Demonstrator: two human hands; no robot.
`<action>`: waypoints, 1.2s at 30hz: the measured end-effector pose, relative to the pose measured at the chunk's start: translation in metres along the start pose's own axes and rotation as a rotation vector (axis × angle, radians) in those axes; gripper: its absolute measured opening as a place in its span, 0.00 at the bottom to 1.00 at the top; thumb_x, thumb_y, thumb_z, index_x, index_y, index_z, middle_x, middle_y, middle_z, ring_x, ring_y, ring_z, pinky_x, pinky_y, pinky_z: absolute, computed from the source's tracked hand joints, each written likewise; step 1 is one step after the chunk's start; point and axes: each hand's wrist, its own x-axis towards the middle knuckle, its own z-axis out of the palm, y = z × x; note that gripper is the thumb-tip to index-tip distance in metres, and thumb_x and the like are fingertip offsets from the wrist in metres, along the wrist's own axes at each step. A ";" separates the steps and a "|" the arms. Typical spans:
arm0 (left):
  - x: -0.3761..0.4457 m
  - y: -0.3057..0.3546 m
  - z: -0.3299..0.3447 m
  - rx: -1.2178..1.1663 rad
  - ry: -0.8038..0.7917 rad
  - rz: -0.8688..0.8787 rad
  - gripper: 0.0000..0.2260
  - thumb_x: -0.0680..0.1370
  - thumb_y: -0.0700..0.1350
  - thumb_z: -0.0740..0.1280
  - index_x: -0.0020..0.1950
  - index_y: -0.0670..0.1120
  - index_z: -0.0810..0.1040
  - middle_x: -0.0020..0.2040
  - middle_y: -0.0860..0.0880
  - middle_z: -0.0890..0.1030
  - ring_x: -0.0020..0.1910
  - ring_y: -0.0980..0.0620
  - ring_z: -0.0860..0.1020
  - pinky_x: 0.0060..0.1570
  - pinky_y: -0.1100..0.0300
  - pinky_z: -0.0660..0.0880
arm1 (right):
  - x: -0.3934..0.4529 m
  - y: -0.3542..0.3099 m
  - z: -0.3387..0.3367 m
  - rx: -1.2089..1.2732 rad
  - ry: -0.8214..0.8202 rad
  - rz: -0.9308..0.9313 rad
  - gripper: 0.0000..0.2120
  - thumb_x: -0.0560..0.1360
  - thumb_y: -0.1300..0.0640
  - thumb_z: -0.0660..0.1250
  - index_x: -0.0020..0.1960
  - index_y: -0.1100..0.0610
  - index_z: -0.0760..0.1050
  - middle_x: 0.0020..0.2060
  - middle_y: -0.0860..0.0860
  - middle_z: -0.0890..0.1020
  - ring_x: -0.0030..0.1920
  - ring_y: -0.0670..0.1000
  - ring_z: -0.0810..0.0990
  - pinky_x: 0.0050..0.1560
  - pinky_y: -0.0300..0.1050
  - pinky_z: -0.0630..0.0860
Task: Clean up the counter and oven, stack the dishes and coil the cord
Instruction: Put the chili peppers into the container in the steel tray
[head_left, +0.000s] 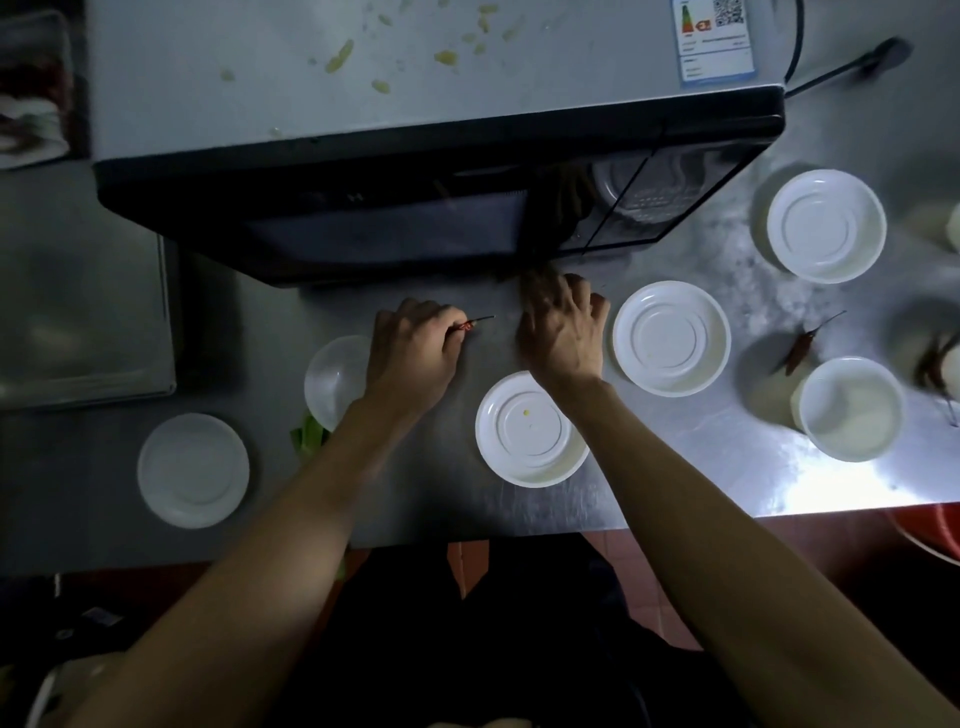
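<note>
Clearing scraps off the counter (675, 467): left hand (413, 353) pinches a chili stem (475, 322); right hand (563, 332), fingers curled at the oven (415, 208) base, grip unclear. Dishes (670, 338) unstacked nearby, cord (831, 73) behind. Next prob: bin scraps.

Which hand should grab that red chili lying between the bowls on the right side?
The right hand, probably. It is on the same side as the loose chili, with only one white bowl in between. The left hand is farther away and already pinches another small chili.
</note>
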 end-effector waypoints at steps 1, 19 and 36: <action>-0.001 0.000 0.001 0.002 0.002 0.002 0.06 0.78 0.45 0.66 0.51 0.48 0.82 0.45 0.50 0.83 0.49 0.44 0.78 0.51 0.48 0.71 | -0.001 0.000 0.000 0.010 0.002 -0.011 0.23 0.72 0.59 0.64 0.67 0.52 0.72 0.67 0.51 0.73 0.59 0.58 0.70 0.54 0.55 0.66; -0.011 -0.004 0.000 -0.013 0.013 -0.005 0.06 0.78 0.45 0.66 0.51 0.49 0.82 0.47 0.50 0.83 0.50 0.46 0.77 0.52 0.50 0.69 | -0.005 -0.011 0.004 0.099 0.080 -0.022 0.21 0.76 0.50 0.65 0.68 0.53 0.75 0.61 0.51 0.79 0.56 0.59 0.74 0.54 0.55 0.65; -0.019 -0.012 -0.011 -0.042 0.048 -0.036 0.06 0.78 0.46 0.65 0.52 0.48 0.81 0.47 0.50 0.83 0.50 0.44 0.77 0.52 0.48 0.71 | -0.020 -0.014 -0.007 0.147 0.313 -0.227 0.09 0.74 0.62 0.71 0.54 0.56 0.83 0.40 0.51 0.83 0.41 0.57 0.77 0.45 0.50 0.69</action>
